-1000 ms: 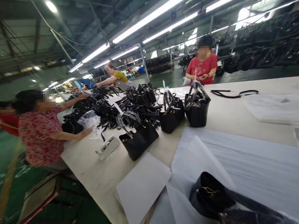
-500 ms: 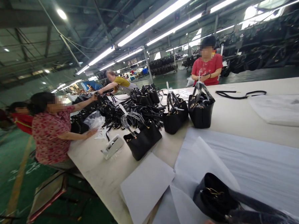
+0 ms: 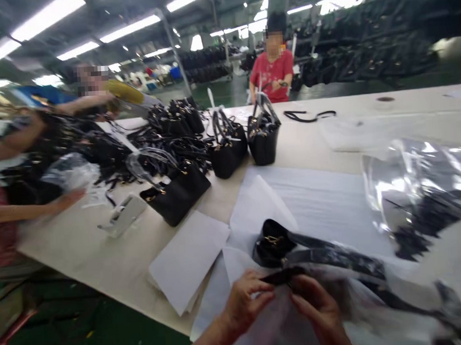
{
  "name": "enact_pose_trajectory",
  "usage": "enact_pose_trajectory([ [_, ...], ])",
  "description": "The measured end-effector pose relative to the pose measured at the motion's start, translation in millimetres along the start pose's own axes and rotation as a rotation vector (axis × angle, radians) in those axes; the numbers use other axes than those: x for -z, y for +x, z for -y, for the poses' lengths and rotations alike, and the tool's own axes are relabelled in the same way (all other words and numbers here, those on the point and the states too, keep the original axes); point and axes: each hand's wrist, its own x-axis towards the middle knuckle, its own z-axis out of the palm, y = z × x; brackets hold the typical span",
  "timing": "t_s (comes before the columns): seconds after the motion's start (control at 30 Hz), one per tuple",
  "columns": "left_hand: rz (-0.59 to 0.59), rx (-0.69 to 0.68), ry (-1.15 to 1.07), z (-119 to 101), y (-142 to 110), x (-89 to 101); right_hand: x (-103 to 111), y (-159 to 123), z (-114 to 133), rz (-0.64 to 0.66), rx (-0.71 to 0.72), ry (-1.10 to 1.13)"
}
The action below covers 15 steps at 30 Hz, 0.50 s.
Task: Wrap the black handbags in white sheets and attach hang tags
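Note:
At the near edge of the table, my left hand (image 3: 247, 298) and my right hand (image 3: 316, 302) pinch a short black strap (image 3: 280, 276) between them, its details blurred. Just beyond my fingers, a black handbag (image 3: 272, 245) lies on its side with its opening and gold clasp showing. Its plastic-wrapped handles (image 3: 335, 257) stretch to the right. White tissue paper (image 3: 321, 204) is spread beneath the bag. To the left of my hands rests a stack of white sheets (image 3: 191, 259).
Black handbags (image 3: 177, 193) with wrapped handles stand farther back, near a tape dispenser (image 3: 122, 215) and a heap of black straps (image 3: 155, 148). Clear plastic bags (image 3: 427, 177) lie on the right. A co-worker in red (image 3: 273, 70) stands across the table; others work at left.
The view has swung right and down. Both my hands now show, holding the black strap; earlier just a bit of one hand appeared at the bottom edge.

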Motion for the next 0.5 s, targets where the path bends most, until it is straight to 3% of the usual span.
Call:
enact_pose_trajectory([
  [0.1,0.014,0.11,0.011,3.4,-21.8,17.6,0.6,7.7,13.1,0.03,-0.065,0.186],
  [0.2,-0.008,0.336,-0.018,16.4,-40.9,34.5,1.2,13.9,16.0,0.108,-0.093,0.193],
  [0.3,-0.104,0.558,-0.068,22.4,-50.6,47.4,1.4,14.9,13.6,0.155,-0.109,0.166],
  [0.37,-0.181,0.626,-0.066,12.6,-51.8,53.3,0.4,15.8,13.7,0.136,-0.103,0.169],
  [0.43,-0.229,0.499,0.006,-9.1,-53.0,56.1,-1.2,18.1,16.6,0.111,-0.098,0.178],
  [0.5,-0.266,0.185,0.162,-36.2,-57.7,56.8,-2.8,21.0,20.8,0.108,-0.1,0.196],
])
